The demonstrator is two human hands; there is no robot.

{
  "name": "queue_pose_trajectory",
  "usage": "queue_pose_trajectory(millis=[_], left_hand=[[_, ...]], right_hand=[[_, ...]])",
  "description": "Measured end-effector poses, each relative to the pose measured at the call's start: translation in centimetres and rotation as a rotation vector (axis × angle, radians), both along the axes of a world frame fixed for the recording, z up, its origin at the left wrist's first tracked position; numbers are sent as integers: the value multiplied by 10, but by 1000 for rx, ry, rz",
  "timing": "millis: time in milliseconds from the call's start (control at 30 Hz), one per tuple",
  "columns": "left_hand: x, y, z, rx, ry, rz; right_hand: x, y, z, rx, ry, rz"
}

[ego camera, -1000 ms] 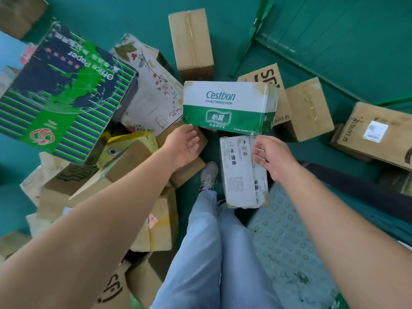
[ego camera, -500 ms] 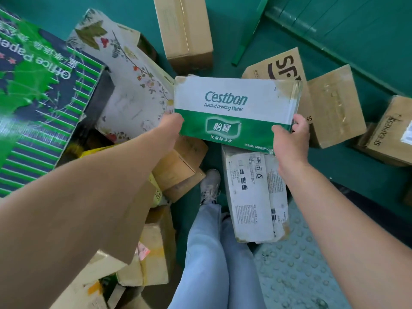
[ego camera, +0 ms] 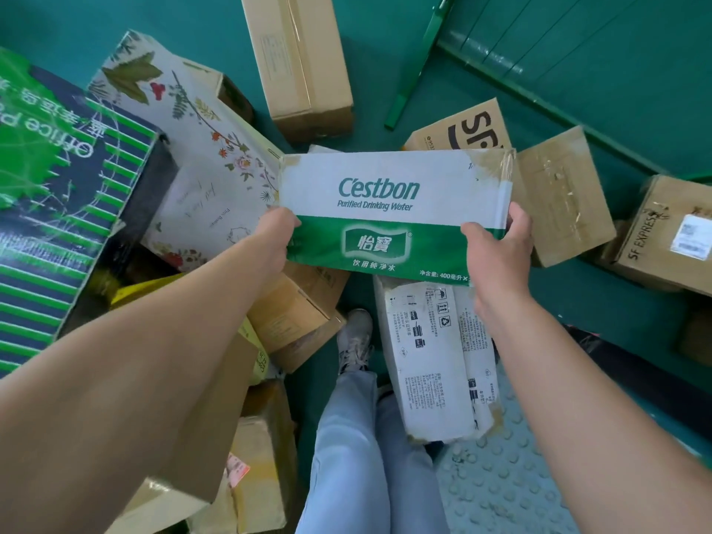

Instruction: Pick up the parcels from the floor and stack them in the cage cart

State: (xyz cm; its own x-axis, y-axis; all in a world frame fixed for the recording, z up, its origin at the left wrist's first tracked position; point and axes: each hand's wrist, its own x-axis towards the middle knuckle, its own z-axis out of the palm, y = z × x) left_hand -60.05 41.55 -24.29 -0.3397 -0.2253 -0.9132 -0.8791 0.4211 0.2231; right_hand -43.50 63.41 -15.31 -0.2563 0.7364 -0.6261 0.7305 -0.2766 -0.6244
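Apparently both hands (ego camera: pixel 275 240) at carton (ego camera: pixel 393 210) ends

A second ago your hands hung open short of the Cestbon water carton (ego camera: pixel 393 213); now your left hand (ego camera: pixel 275 240) grips its left end and your right hand (ego camera: pixel 497 248) grips its right end, thumb on the green face. The carton sits closer to you, covering the top of the white parcel (ego camera: pixel 431 360) by your shoe.
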Motion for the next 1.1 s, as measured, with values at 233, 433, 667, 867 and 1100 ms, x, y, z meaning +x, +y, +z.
queue_pose_trajectory(millis=[233,433,667,867,1100], left_hand=[[25,-52,98,82,75,125],[47,-94,213,143,150,169],[78,-118,296,212,204,52],[145,-132,336,209,269,-40],[284,-119,388,253,291,-250]], right_hand=[[2,-27,104,61,46,92],[37,-57,216,50,24,135],[107,-82,281,-59,-73,240],[222,-118,304,-220,-34,105],[396,-168,314,-232,63,-186]])
